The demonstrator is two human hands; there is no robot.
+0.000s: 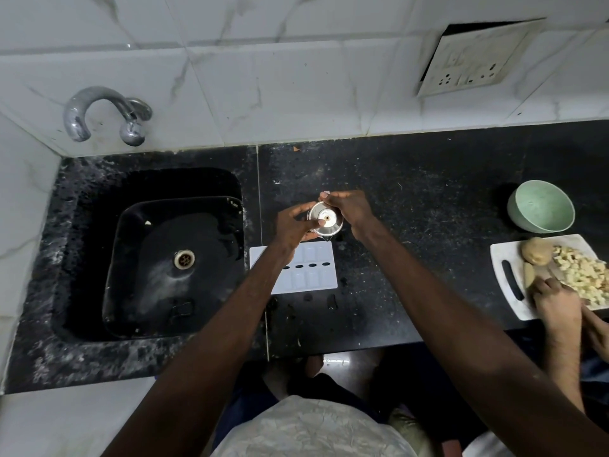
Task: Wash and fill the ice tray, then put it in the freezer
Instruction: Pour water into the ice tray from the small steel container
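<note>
Both hands meet over the black tabletop (428,192), just right of the sink (171,265), around a small round metal thing (325,221) seen end-on, maybe a steel bottle or cup with a lid; hard to tell which. Left hand (293,225) wraps it from the left side, fingers curled around its body. Right hand (349,209) pinches at its top rim from the right, looks like a twisting or opening grip, though that's a guess.

Ice tray (309,268) lies flat on the tabletop right below the hands, toward the person, white, long axis running left-right, parallel to the front edge. Its left end is hidden under the left forearm, so the left hand is the nearer one. Tray sits just beside the sink's right rim, not in it. Cannot tell if the cells hold water.

Tap (99,113) is on the wall behind the sink, well left of the hands.

Likely step: opening the container to pour into the tray, so the pour goes down and toward the body.

Another person's hand (557,301) is on a white cutting board (504,258) far right, beside a green bowl (540,206).
</note>
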